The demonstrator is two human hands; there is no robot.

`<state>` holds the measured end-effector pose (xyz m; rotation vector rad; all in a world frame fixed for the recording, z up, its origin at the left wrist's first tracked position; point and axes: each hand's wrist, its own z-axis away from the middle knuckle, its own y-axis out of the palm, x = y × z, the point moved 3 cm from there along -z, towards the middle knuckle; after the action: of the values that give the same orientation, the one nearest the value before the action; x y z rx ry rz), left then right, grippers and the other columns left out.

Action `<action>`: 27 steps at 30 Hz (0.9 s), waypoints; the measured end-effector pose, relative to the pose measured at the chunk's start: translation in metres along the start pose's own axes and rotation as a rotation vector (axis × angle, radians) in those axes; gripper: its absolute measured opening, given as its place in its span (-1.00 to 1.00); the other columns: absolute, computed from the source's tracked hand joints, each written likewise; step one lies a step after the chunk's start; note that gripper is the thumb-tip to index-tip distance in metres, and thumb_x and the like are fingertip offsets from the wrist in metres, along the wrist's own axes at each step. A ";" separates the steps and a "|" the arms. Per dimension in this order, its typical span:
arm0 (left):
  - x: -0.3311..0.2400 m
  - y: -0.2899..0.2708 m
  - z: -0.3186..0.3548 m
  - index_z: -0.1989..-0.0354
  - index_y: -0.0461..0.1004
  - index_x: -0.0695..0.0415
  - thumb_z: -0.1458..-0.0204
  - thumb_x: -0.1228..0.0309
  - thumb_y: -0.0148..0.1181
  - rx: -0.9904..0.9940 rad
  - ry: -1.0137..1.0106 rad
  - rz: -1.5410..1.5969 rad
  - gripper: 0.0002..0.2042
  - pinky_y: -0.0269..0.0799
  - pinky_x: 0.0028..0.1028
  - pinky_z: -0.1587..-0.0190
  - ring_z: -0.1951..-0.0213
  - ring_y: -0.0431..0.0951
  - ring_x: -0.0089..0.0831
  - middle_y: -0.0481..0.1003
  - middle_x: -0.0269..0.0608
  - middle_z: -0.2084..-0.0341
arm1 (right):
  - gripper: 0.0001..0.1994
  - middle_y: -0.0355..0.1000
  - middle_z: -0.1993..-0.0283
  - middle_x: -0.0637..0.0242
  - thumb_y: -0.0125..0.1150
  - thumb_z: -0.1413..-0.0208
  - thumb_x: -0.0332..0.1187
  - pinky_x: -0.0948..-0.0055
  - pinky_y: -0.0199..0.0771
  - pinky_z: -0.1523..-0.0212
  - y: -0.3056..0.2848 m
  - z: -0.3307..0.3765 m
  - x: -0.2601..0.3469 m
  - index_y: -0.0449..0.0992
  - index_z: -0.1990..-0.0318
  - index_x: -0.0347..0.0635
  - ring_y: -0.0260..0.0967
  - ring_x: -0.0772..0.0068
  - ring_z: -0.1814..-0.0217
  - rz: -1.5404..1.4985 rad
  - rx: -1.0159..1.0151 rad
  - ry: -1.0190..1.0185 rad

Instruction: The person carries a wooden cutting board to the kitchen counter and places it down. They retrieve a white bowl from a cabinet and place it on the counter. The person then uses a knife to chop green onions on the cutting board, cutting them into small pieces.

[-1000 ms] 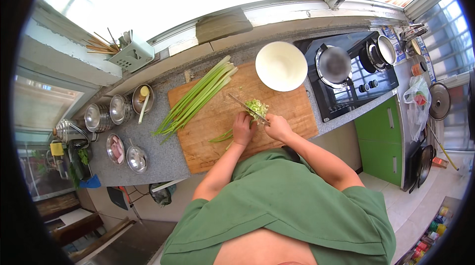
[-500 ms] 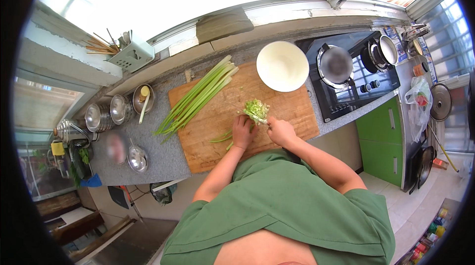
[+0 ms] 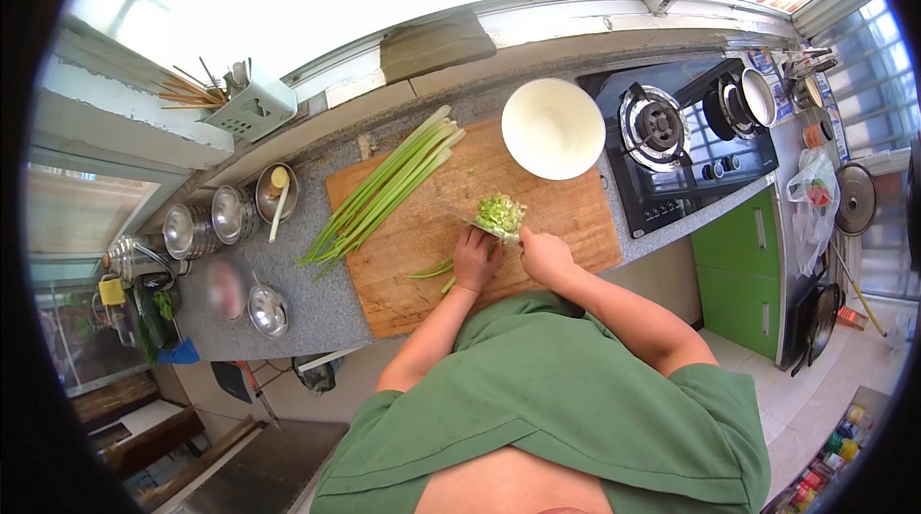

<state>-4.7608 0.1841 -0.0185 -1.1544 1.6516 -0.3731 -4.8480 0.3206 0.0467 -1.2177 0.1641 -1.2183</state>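
Observation:
On a wooden cutting board [image 3: 576,216], my right hand [image 3: 547,259] is closed round the handle of a kitchen knife [image 3: 461,214]. Its thin blade points left, passing just beyond my left fingertips. My left hand [image 3: 477,261] presses down with bent fingers on a few green stalks [image 3: 431,270], whose ends stick out to its left. They look like celery. Against the far side of the blade lies a small heap of chopped green pieces [image 3: 500,215]. A bundle of long celery stalks [image 3: 395,183] lies slantwise across the board's far left part.
A large white bowl [image 3: 554,128] stands at the board's far right corner, beside a black gas stove [image 3: 660,190]. Metal bowls [image 3: 268,310] sit on the grey counter [image 3: 312,298] to the left. A utensil holder [image 3: 251,111] is at the back left.
More of the knife blade shows to the left of the chopped heap. Both hands have stayed almost in place, my left still on the stalks and my right on the handle.

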 end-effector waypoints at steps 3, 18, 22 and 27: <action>-0.002 -0.001 -0.001 0.33 0.51 0.14 0.23 0.45 0.26 -0.010 -0.001 -0.037 -0.78 0.45 -0.20 0.09 0.13 0.44 -0.07 0.46 -0.14 0.24 | -0.82 0.50 0.44 -0.05 0.00 -0.07 -0.42 -0.05 0.46 0.30 -0.002 0.006 0.004 0.40 0.17 -0.21 0.49 -0.12 0.34 0.040 -0.018 -0.037; -0.002 -0.002 -0.002 0.30 0.52 0.15 0.21 0.45 0.27 0.008 -0.031 -0.020 -0.77 0.45 -0.19 0.06 0.07 0.43 -0.05 0.46 -0.12 0.18 | -0.84 0.50 0.43 -0.03 0.02 -0.07 -0.41 -0.07 0.43 0.30 -0.001 0.003 0.004 0.41 0.19 -0.18 0.48 -0.14 0.33 0.026 0.004 0.019; 0.000 0.002 -0.001 0.33 0.52 0.14 0.20 0.46 0.27 -0.007 -0.020 -0.015 -0.80 0.46 -0.21 0.07 0.08 0.44 -0.08 0.46 -0.15 0.19 | -0.84 0.51 0.37 -0.07 0.01 -0.06 -0.43 -0.06 0.43 0.25 0.003 -0.005 0.004 0.41 0.19 -0.19 0.48 -0.14 0.27 0.034 0.061 0.075; 0.000 0.002 0.001 0.37 0.51 0.11 0.20 0.46 0.28 0.010 -0.042 -0.005 -0.83 0.46 -0.23 0.08 0.08 0.44 -0.10 0.46 -0.17 0.22 | -0.83 0.51 0.35 -0.09 0.03 -0.05 -0.41 -0.05 0.44 0.23 0.018 -0.017 -0.003 0.43 0.19 -0.16 0.48 -0.16 0.26 -0.007 0.027 0.082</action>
<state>-4.7608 0.1858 -0.0207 -1.1522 1.6091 -0.3576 -4.8489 0.3097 0.0243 -1.1464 0.2028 -1.2735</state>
